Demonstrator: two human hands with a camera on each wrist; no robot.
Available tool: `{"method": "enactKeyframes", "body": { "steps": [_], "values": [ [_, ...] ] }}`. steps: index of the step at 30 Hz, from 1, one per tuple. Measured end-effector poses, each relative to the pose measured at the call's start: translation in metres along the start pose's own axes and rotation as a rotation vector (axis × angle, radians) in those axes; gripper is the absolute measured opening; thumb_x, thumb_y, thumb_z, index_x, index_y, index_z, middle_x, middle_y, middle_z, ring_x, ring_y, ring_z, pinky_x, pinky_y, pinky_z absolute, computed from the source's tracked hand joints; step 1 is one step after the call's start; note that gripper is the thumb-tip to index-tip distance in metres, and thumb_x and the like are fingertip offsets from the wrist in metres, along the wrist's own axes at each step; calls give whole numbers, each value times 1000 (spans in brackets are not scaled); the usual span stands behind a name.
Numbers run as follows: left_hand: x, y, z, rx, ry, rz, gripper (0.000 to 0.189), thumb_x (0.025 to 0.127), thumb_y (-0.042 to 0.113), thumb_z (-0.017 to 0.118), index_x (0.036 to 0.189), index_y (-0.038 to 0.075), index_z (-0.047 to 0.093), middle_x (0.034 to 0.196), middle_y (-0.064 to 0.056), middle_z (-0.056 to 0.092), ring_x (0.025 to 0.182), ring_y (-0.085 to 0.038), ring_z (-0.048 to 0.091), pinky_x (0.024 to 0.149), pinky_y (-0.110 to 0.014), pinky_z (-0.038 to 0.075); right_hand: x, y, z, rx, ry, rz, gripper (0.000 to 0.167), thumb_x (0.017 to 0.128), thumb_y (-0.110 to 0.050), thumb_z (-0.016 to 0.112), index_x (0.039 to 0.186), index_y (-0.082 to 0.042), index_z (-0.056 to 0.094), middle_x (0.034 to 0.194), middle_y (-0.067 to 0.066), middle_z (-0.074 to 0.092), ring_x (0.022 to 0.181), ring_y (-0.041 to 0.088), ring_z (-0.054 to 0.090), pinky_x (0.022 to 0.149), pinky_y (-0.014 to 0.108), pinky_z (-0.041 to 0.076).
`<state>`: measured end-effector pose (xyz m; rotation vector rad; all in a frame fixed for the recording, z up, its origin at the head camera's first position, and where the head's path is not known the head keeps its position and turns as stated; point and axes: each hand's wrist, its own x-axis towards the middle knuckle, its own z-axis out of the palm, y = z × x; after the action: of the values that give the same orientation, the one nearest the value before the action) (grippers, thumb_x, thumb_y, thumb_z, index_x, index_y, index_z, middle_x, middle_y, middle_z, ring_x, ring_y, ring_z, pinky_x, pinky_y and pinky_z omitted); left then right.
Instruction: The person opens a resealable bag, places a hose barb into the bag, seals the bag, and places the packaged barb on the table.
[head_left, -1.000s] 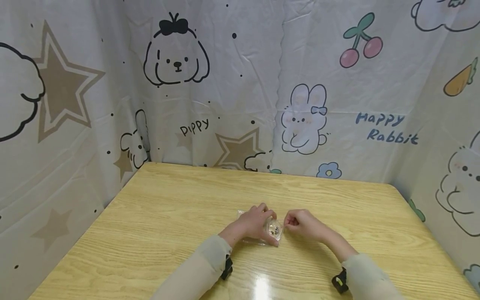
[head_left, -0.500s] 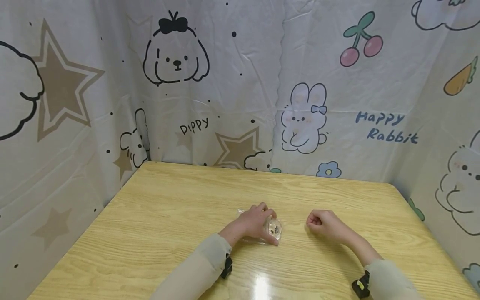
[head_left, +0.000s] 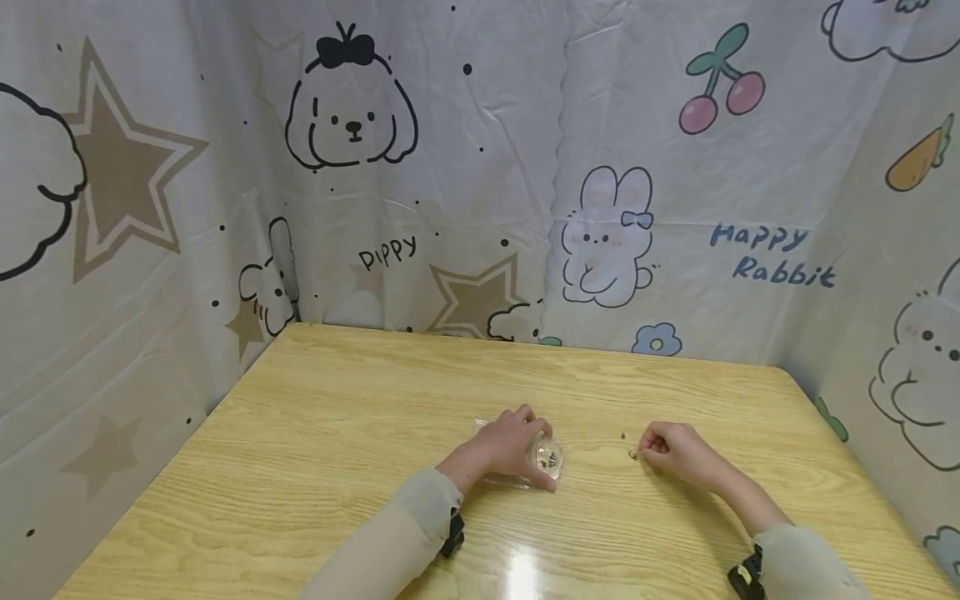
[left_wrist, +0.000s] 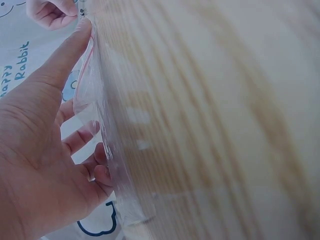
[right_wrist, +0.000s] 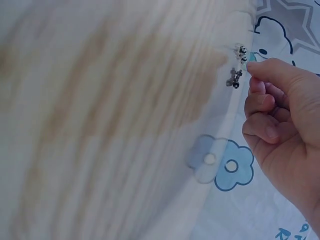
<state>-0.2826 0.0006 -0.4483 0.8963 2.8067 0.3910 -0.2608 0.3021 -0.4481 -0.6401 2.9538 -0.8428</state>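
My left hand [head_left: 504, 448] grips a clear zip bag [left_wrist: 90, 82] against the tabletop, its thumb and fingers spread around one end. A pinkish zip line runs along the bag in the left wrist view. Between thumb and forefinger in the head view shows a round clear part [head_left: 550, 458] with small dark bits. My right hand [head_left: 678, 450], fingers curled, pinches at a small shiny metal piece [head_left: 633, 455] right at its fingertips. A second tiny metal piece [head_left: 622, 436] lies just beyond. The right wrist view shows a shiny piece with dark ends [right_wrist: 235, 78] beside the thumb.
The wood-grain table [head_left: 360, 392] is glossy, with a light reflection near the front. A printed cloth [head_left: 480, 167] with cartoon animals hangs behind it and along both sides. Sleeves and black wrist straps [head_left: 453, 533] cover the forearms.
My right hand has moved right, away from the bag. Two tiny metal pieces now show on the table where the curled hand was half a second ago. The left hand has stayed on the bag.
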Motion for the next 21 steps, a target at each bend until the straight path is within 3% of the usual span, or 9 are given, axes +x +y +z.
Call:
{"method": "enactKeyframes", "body": {
  "steps": [14, 21],
  "values": [
    [1, -1, 2, -2, 5, 1, 75, 67, 66, 79, 127, 29, 54, 126, 2, 47, 103, -16, 47, 79, -29, 48, 4, -2, 3, -28, -49, -91, 11, 85, 3, 67, 83, -7, 65, 75, -4, 61, 66, -5, 44, 58, 19, 43],
    [0, -1, 1, 1, 6, 8, 75, 67, 66, 79, 127, 28, 54, 124, 2, 48, 101, -16, 47, 79, -28, 48, 6, -4, 3, -32, -63, -72, 10, 86, 3, 66, 83, -7, 65, 73, -4, 59, 65, -4, 43, 57, 19, 41]
  ]
}}
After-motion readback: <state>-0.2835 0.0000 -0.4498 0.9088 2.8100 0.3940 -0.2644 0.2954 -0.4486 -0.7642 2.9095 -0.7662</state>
